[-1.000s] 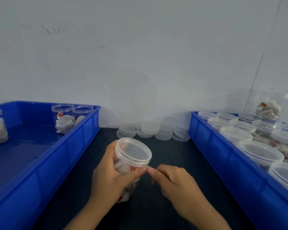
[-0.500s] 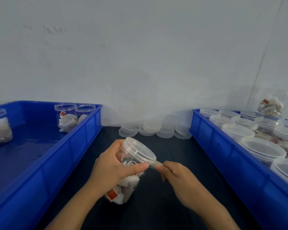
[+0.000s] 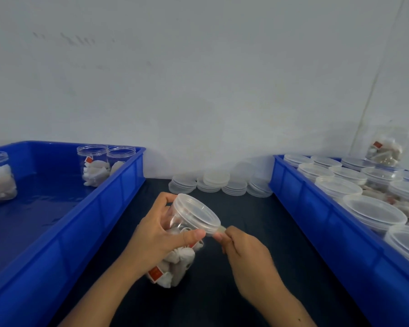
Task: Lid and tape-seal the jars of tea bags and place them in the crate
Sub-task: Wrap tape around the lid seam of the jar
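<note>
A: Where was the jar?
B: The clear round jar (image 3: 180, 251) of soft white tea bags sat tilted in the left hand (image 3: 156, 239); the right hand (image 3: 243, 251) pinched a tape end (image 3: 219, 230) at its smooth lid (image 3: 197, 212).
A: Surroundings?
B: Dark matte table (image 3: 257, 232), glossy blue crates (image 3: 92, 223) either side, stacked lids (image 3: 220, 185), pale wall (image 3: 198, 79).

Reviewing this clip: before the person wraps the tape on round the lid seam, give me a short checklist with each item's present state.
1. Lid seated on the jar: ok, it sits on the mouth, no gap visible.
2. Jar held firmly: ok, the left hand grips its body, thumb at the lid's edge.
3. Tape end under control: ok, the right hand pinches a short strip beside the lid's rim.
4. Tape stuck to the seam: cannot tell, the strip is clear and small.
5. Jar filled: ok, tea bags show through the wall.
6. Room in the right crate: cannot tell, the visible part is packed with lidded jars.
</note>
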`<act>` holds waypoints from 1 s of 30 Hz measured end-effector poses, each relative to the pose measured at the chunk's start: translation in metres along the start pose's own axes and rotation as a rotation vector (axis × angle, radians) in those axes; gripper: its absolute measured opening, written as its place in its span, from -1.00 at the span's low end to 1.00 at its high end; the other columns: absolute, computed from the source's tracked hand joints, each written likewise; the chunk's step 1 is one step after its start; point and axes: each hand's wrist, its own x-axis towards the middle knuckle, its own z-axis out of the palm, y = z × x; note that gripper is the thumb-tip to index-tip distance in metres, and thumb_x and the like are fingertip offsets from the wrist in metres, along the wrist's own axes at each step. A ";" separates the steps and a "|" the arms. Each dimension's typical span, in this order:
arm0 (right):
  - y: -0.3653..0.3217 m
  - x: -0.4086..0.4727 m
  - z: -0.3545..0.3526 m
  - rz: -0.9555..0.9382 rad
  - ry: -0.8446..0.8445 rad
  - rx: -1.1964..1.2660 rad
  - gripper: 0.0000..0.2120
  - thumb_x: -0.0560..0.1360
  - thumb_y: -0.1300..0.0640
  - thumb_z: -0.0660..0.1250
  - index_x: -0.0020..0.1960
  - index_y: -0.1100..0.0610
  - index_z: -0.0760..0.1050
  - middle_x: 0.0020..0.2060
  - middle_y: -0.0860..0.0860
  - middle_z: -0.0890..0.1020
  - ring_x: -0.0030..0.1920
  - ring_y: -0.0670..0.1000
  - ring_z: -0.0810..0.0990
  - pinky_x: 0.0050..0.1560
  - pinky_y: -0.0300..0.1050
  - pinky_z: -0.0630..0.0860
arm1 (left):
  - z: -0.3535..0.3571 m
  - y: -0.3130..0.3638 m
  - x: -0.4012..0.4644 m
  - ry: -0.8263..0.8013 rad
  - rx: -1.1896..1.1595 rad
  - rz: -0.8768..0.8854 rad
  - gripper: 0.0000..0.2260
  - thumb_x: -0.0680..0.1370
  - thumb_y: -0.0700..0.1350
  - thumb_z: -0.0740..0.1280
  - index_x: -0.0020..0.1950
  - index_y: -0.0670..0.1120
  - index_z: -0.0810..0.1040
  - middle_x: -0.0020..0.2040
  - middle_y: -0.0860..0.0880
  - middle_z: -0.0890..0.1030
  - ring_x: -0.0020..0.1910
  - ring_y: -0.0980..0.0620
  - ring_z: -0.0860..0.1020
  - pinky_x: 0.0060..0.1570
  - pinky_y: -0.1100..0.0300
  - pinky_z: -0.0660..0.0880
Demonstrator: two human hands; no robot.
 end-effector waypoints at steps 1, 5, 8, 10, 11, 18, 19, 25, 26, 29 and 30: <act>0.000 -0.001 0.003 -0.001 0.016 0.013 -0.59 0.60 -0.21 -0.04 -0.17 0.04 0.37 -0.32 -0.07 0.48 -0.34 -0.11 0.42 -0.34 -0.24 0.33 | 0.000 -0.001 -0.001 0.013 -0.003 0.006 -0.44 0.14 0.38 0.48 0.07 0.31 0.41 0.08 0.27 0.59 0.07 0.28 0.58 -0.01 0.26 0.51; 0.001 -0.001 0.008 -0.021 0.048 0.001 -0.59 0.60 -0.23 -0.07 -0.19 -0.01 0.36 -0.32 -0.08 0.50 -0.34 -0.11 0.46 -0.35 -0.25 0.36 | 0.002 0.000 -0.003 0.052 0.019 0.019 -0.55 0.27 0.34 0.40 0.12 0.36 0.41 0.13 0.38 0.40 0.11 0.45 0.45 -0.01 0.38 0.44; 0.001 -0.002 0.007 0.010 0.045 0.047 -0.51 0.56 -0.29 -0.05 -0.16 0.03 0.45 -0.31 -0.05 0.56 -0.29 -0.07 0.54 -0.28 -0.18 0.46 | 0.008 0.004 -0.009 0.082 0.093 0.051 -0.57 0.48 0.29 0.23 0.33 0.34 0.27 0.13 0.45 0.39 0.12 0.51 0.42 0.05 0.43 0.40; 0.001 -0.003 0.008 0.021 0.053 0.063 -0.47 0.54 -0.32 -0.03 -0.17 0.05 0.49 -0.30 -0.03 0.58 -0.27 -0.06 0.56 -0.22 -0.13 0.51 | 0.014 0.007 -0.012 0.120 0.197 0.108 -0.48 0.48 0.28 0.11 0.43 0.31 0.13 0.23 0.42 0.38 0.15 0.45 0.42 0.08 0.44 0.35; 0.001 -0.004 0.008 0.016 0.063 0.061 -0.46 0.53 -0.33 -0.03 -0.17 0.06 0.50 -0.29 -0.02 0.59 -0.27 -0.05 0.56 -0.20 -0.11 0.52 | 0.017 0.007 -0.012 0.137 0.222 0.128 -0.49 0.49 0.29 0.08 0.44 0.28 0.12 0.28 0.33 0.39 0.17 0.38 0.43 0.09 0.42 0.34; 0.000 -0.007 0.014 -0.057 0.072 0.129 -0.55 0.57 -0.26 0.05 -0.22 0.07 0.43 -0.41 -0.03 0.49 -0.43 -0.10 0.42 -0.38 -0.18 0.35 | 0.021 0.009 -0.010 0.235 0.335 0.081 -0.27 0.17 0.46 0.32 0.24 0.30 0.16 0.18 0.27 0.40 0.15 0.20 0.44 0.07 0.27 0.37; 0.001 -0.007 0.014 -0.070 0.063 0.143 -0.57 0.57 -0.25 0.08 -0.24 0.06 0.39 -0.43 -0.04 0.47 -0.45 -0.11 0.39 -0.41 -0.18 0.34 | 0.021 0.009 -0.010 0.241 0.316 0.080 -0.28 0.15 0.46 0.33 0.21 0.33 0.14 0.17 0.28 0.40 0.15 0.20 0.45 0.05 0.27 0.38; 0.000 -0.007 0.012 -0.130 0.014 0.167 -0.63 0.56 -0.27 0.07 -0.28 -0.06 0.31 -0.44 -0.04 0.45 -0.45 -0.13 0.39 -0.41 -0.16 0.35 | 0.021 0.007 -0.010 0.300 0.269 0.049 -0.22 0.04 0.54 0.32 0.16 0.42 0.10 0.09 0.40 0.36 0.05 0.24 0.44 -0.12 0.33 0.34; 0.000 -0.007 0.011 -0.134 0.008 0.155 -0.64 0.56 -0.27 0.07 -0.28 -0.06 0.31 -0.43 -0.05 0.45 -0.44 -0.13 0.40 -0.39 -0.15 0.36 | 0.021 0.006 -0.009 0.306 0.268 0.043 -0.22 0.04 0.54 0.32 0.17 0.41 0.11 0.09 0.38 0.37 0.03 0.26 0.44 -0.13 0.36 0.34; 0.000 -0.007 0.005 -0.115 0.000 0.102 -0.49 0.48 -0.38 -0.11 -0.22 -0.02 0.38 -0.38 -0.05 0.49 -0.36 -0.09 0.46 -0.29 -0.14 0.40 | 0.021 0.004 -0.009 0.291 0.256 0.020 -0.23 0.03 0.58 0.29 0.14 0.38 0.16 0.04 0.42 0.38 -0.02 0.35 0.44 -0.13 0.39 0.33; -0.001 -0.006 0.002 -0.098 -0.012 0.084 -0.38 0.41 -0.43 -0.19 -0.20 0.02 0.41 -0.36 -0.05 0.50 -0.32 -0.08 0.48 -0.26 -0.14 0.41 | 0.020 0.003 -0.009 0.279 0.255 0.019 -0.24 0.02 0.59 0.28 0.13 0.38 0.17 0.03 0.42 0.39 -0.02 0.37 0.44 -0.13 0.39 0.34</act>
